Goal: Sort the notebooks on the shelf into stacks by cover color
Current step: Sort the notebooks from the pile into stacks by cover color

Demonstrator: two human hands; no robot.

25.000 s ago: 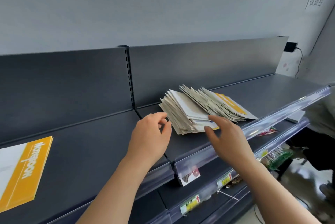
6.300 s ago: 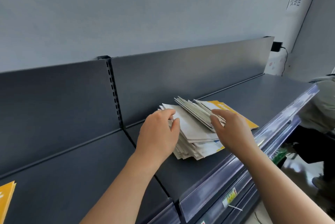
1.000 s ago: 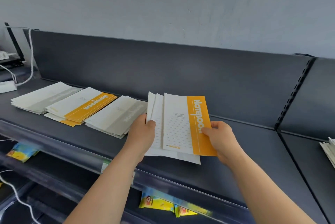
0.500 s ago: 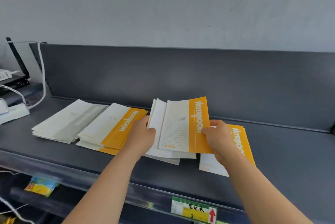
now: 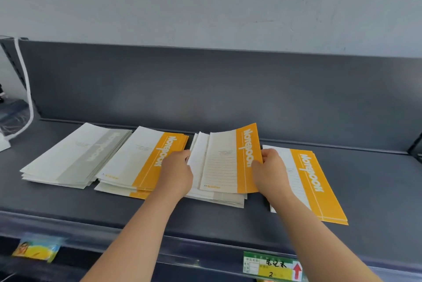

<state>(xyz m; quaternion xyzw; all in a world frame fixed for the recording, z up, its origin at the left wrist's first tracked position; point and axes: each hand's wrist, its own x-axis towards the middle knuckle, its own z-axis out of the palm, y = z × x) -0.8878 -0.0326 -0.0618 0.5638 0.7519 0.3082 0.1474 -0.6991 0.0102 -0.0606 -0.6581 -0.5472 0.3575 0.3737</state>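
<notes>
1. The left hand (image 5: 177,172) curls round the left edge of a small fanned bundle of notebooks (image 5: 198,158). The right hand (image 5: 271,167) pinches the right edge of the bundle's top book, an orange-banded notebook (image 5: 230,158), which lifts slightly at its far corner.
2. Directly under both hands a low pile (image 5: 219,198) lies on the shelf (image 5: 228,224), showing a grey band at its near edge. I cannot tell whether the bundle rests on it or hangs just above.
3. Just left of the left hand sits an orange-banded stack (image 5: 141,160), and beyond that a grey-banded stack (image 5: 75,156), both fairly square.
4. Just right of the right hand lies a thin orange-banded pile (image 5: 312,181), partly hidden by the wrist.
5. To my eye the sorting is well under way, with four piles already laid out by colour. What is left in view is the bundle in hand. The orange top book seems due for one of the orange piles, then the pale covers behind it.
6. Whether more unsorted books wait further along the shelf, I cannot see from here.
</notes>
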